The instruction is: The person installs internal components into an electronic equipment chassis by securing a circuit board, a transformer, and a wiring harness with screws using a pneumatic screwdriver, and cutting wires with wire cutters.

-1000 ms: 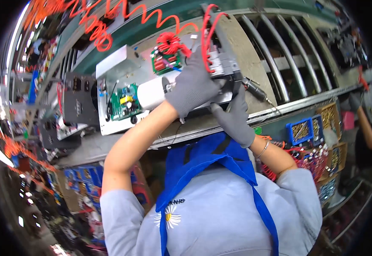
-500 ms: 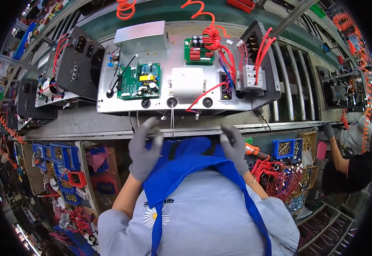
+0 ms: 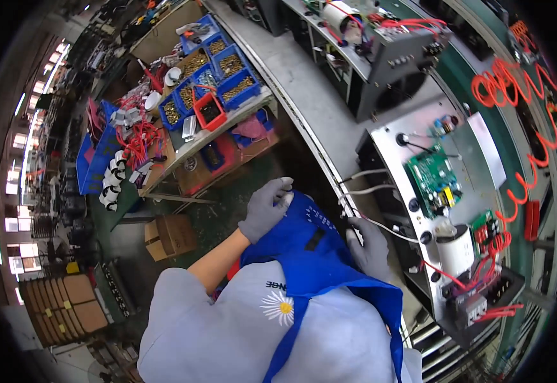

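Observation:
My left hand (image 3: 267, 209), in a grey glove, hovers in front of my blue apron (image 3: 307, 239), its fingers loosely bent and nothing seen in them. Close to the metal edge of the work line, my right hand (image 3: 370, 247), gloved alike, has thumb and fingers apart and holds nothing visible. Just right of it stands an open metal chassis (image 3: 390, 150). It carries a green circuit board (image 3: 433, 177), a white cylindrical part (image 3: 455, 254) and red wires (image 3: 441, 271). Pale cables (image 3: 371, 191) hang from its near side.
A side bench at the left holds blue bins (image 3: 230, 67) of small brass-coloured hardware, a red bin (image 3: 209, 112) and bundled red wires (image 3: 143, 143). A cardboard box (image 3: 171, 236) sits on the floor. Another chassis with a dark panel (image 3: 399, 60) stands farther along the line. Orange coiled hoses (image 3: 505, 83) hang at right.
The view has swung to the left, so the chassis now lies at the right and the side bench shows fully. Both hands stay apart in front of the apron.

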A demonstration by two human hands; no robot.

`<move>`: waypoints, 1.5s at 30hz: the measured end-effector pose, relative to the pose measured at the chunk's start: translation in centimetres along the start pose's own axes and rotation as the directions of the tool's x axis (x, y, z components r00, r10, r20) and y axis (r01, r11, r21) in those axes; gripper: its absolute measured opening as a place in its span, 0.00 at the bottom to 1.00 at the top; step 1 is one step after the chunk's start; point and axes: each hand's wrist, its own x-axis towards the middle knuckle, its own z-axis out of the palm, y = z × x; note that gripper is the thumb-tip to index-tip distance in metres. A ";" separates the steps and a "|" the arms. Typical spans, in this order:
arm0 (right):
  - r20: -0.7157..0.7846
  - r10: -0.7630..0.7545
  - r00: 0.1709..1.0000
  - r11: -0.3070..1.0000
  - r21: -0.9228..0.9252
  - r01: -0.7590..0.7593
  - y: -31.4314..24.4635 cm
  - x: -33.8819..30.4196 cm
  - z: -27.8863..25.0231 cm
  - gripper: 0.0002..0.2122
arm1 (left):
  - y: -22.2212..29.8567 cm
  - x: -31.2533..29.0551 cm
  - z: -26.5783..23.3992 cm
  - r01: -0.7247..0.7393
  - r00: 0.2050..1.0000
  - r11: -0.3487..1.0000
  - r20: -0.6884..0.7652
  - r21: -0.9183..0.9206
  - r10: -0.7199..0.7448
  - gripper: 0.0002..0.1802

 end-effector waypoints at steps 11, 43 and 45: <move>-0.200 0.306 0.931 0.951 0.016 -0.309 0.4 6.9 7.7 0.15 | -9.8 18.3 -6.5 -0.102 0.993 0.994 -0.060 -0.038 0.099 0.19; -0.212 0.353 0.911 0.876 -0.268 -0.401 -10.2 24.8 9.2 0.15 | -31.6 58.5 -30.5 0.416 0.871 0.793 -0.446 0.444 -0.208 0.11; -0.223 0.346 0.912 0.881 -0.256 -0.397 -10.5 24.5 9.1 0.15 | -30.7 58.2 -30.7 0.468 0.830 0.859 -0.436 0.205 -0.348 0.12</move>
